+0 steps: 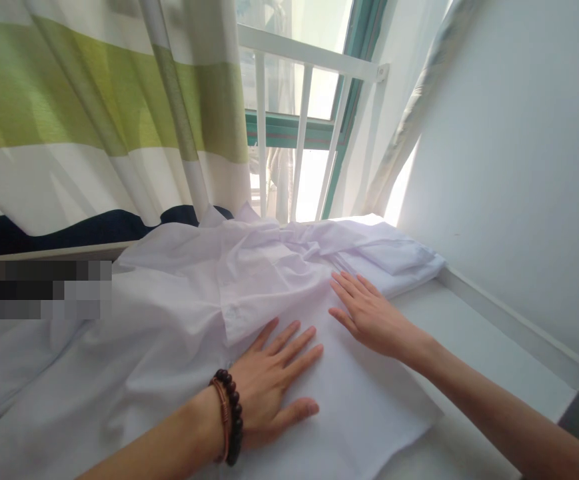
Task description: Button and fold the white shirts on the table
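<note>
A white garment (pixel 169 320), with a button placket and a collar at its far end, lies spread and wrinkled before me. My left hand (pixel 274 377) rests flat on its lower middle part, fingers spread, with a dark bead bracelet and a brown cord at the wrist. Farther to the right, my right hand (pixel 366 317) is stretched out over the garment's right side, fingers extended and slightly apart. Neither hand grips the cloth. Between and beyond the hands the fabric bunches into folds, and a sleeve lies folded toward the far right corner.
Under the garment is a white surface (pixel 494 340) with a raised edge on the right, beside a pale wall (pixel 519 167). Behind stand a white railing (pixel 314 57) and a green-framed window. A white and green curtain (pixel 119 100) hangs at the left. A blurred patch covers the left edge.
</note>
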A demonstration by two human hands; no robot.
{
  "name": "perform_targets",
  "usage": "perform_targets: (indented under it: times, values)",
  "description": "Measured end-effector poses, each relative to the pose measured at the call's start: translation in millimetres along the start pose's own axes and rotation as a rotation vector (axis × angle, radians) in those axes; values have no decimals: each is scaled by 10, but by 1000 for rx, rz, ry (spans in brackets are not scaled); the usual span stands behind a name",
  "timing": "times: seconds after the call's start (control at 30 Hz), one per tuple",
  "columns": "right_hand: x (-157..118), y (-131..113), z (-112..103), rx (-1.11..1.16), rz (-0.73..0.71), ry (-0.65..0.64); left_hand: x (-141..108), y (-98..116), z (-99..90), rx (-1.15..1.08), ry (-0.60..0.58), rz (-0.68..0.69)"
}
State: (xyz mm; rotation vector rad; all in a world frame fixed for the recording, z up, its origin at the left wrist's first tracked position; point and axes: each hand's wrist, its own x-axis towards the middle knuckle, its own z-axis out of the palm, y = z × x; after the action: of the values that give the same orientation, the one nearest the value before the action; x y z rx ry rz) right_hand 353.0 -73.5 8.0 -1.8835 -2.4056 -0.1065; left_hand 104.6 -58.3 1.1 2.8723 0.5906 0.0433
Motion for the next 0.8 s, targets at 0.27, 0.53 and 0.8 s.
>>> perform_targets:
  times: [0.27, 0.53, 0.8]
  values:
    - [-281, -122, 283, 72, 21, -78, -211, -57, 93, 116, 70, -176]
    - [-255, -114, -137, 69, -20, 75, -176, 236, -261, 111, 251, -50]
    - [257, -243, 160, 171, -200, -19, -145, -560, -258, 154, 161, -513]
